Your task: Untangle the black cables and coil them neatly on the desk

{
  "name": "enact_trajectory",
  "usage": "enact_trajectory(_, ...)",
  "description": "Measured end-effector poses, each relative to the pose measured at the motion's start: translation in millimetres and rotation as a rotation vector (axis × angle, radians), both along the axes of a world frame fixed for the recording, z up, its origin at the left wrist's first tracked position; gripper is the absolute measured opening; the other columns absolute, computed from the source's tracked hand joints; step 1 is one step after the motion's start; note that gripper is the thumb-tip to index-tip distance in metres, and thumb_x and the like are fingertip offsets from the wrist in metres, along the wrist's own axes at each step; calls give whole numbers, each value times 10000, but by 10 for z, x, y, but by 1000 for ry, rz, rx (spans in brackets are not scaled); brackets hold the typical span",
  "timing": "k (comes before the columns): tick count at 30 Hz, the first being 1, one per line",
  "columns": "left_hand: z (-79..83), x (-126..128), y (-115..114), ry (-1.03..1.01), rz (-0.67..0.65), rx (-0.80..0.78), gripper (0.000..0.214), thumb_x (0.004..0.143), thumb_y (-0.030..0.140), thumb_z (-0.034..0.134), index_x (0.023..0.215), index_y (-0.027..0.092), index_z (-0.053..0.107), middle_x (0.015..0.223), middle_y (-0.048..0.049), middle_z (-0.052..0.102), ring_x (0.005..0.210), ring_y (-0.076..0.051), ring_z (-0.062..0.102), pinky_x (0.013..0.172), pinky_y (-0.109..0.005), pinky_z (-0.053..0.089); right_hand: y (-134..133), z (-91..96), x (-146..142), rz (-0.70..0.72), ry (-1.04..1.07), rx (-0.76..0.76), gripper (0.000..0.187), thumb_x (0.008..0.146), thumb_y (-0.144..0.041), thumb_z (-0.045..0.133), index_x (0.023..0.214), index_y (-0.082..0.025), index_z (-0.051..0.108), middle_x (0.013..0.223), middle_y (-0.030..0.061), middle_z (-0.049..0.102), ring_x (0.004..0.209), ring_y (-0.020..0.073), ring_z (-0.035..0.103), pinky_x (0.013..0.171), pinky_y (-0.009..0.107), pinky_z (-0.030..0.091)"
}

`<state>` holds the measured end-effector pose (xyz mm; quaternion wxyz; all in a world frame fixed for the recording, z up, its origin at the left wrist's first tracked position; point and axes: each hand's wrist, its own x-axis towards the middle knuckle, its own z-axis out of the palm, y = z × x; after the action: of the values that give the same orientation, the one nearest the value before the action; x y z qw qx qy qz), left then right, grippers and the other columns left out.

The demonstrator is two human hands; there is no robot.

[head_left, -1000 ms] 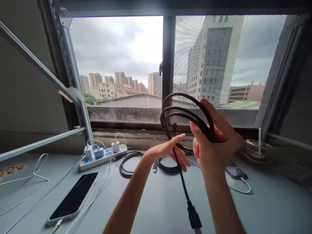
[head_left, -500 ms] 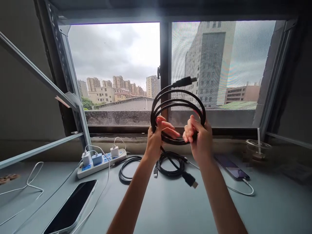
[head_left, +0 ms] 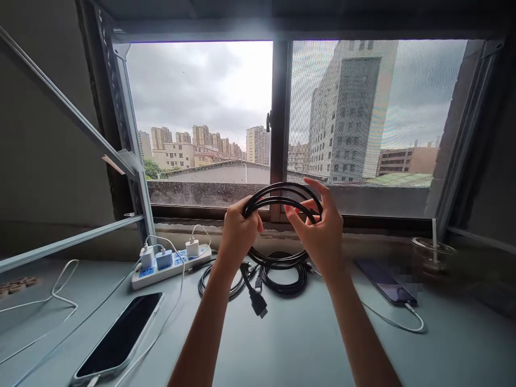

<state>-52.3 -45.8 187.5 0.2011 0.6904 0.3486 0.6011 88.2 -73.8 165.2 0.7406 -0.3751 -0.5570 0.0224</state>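
A coiled black HDMI cable (head_left: 282,185) is held up above the desk in several loops. My left hand (head_left: 239,231) is closed round the left side of the coil. At its right side, my right hand (head_left: 324,234) has its thumb and some fingers about the loops, with the index finger raised away. One HDMI plug (head_left: 259,305) dangles on a short length below my left hand. Behind and below, a second black coiled cable (head_left: 284,291) lies on the desk, with a small plug beside it. Another black coil (head_left: 202,287) lies farther left, partly hidden by my left forearm.
A white power strip (head_left: 171,271) with chargers stands at the back left. A phone (head_left: 121,336) lies at the front left, another phone (head_left: 385,282) at the right, cabled. A plastic cup (head_left: 433,255) with a straw stands behind it. A window is beyond the desk (head_left: 282,349).
The coil has come lower and tilted. Its upper plug no longer sticks up above the loops. The hanging plug has swung left. My right hand's fingers have spread, and the index finger is lifted.
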Motion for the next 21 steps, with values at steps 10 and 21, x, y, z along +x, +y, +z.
enact_trajectory(10, 66, -58, -98, -20, -356, -368, 133, 676, 302, 689, 698, 179, 643, 385, 88, 289, 337, -17, 167, 348, -184, 63, 48, -10, 102, 112, -227, 109, 181, 827, -328, 630, 975, -263, 711, 842, -8, 617, 536, 71, 470, 478, 215, 434)
enact_trajectory(21, 33, 20, 44, -150, -337, -407, 693, 626, 693, 641, 505, 202, 169, 467, 92, 120, 363, -5, 113, 347, -203, 31, 60, -7, 189, -230, -179, -38, 390, 727, -301, 683, 1096, -185, 634, 1022, 75, 615, 660, 139, 567, 660, 336, 515)
